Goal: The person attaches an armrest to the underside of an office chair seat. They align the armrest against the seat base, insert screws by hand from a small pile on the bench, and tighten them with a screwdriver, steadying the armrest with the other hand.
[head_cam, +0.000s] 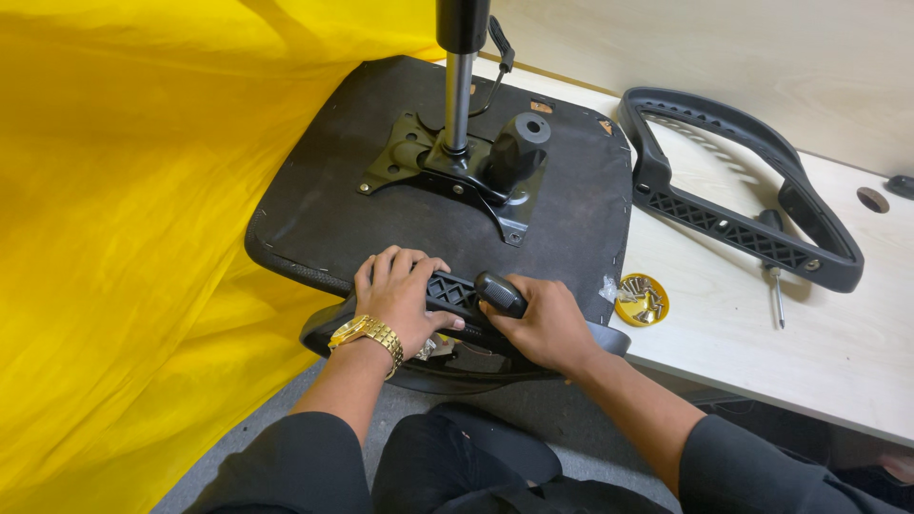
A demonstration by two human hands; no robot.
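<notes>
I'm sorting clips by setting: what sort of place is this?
Probably an office or small workshop used for furniture assembly: an upturned chair seat lies on a pale desk, with a loose armrest and a dish of screws beside it.
</notes>
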